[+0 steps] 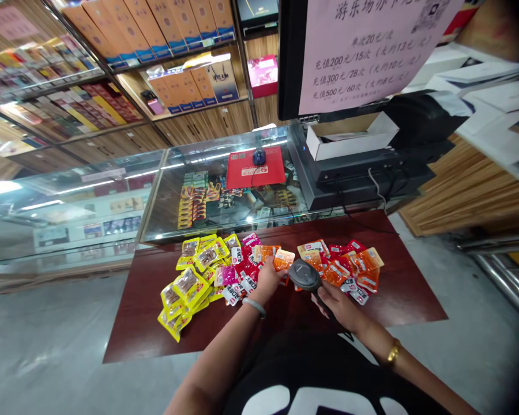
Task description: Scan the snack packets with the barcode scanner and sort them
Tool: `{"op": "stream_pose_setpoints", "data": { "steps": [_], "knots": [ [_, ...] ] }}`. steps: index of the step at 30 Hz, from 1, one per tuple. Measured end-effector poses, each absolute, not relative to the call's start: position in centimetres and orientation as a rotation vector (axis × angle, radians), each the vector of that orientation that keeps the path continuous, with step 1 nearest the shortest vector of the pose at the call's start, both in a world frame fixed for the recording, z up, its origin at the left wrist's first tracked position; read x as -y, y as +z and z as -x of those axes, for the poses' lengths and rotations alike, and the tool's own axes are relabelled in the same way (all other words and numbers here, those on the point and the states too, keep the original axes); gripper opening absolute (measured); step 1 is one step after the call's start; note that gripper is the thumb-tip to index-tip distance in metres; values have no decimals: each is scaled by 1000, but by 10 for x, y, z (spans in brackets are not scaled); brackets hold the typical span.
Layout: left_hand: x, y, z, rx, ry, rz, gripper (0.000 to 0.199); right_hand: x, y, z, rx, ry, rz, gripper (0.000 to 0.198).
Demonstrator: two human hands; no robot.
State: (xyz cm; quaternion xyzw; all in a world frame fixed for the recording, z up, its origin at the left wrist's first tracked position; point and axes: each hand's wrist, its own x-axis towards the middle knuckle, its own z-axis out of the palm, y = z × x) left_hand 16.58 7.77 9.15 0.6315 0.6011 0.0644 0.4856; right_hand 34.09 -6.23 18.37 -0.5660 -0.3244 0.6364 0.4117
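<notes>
My right hand [338, 304] grips a dark handheld barcode scanner [305, 275], its head pointing down over the snack packets on the dark red counter [406, 294]. My left hand [268, 280] pinches an orange snack packet [282, 259] right in front of the scanner head. Yellow packets [190, 282] lie at the left, pink and red packets [237, 271] in the middle, orange and red packets [350, 266] at the right. A pale bangle sits on my left wrist, a gold one on my right.
Behind the counter stands a glass display case [225, 190] with a red mouse pad [255, 167] and mouse on top. A black register monitor [358, 52] with a pink paper notice stands at the right. Shelves of boxed goods [155, 34] fill the back wall.
</notes>
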Motion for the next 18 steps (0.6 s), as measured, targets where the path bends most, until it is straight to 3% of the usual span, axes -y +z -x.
{"op": "stream_pose_setpoints", "data": {
  "steps": [8, 14, 18],
  "knots": [
    [-107, 93, -197, -1165, 72, -1918, 29, 75, 173, -348, 697, 1585, 1504, 52],
    [-151, 98, -173, -1518, -338, -2376, 48, 74, 185, -347, 667, 1595, 1558, 57],
    [-159, 94, -164, -1523, -351, -2403, 55, 73, 190, -345, 657, 1596, 1570, 57]
  ]
}}
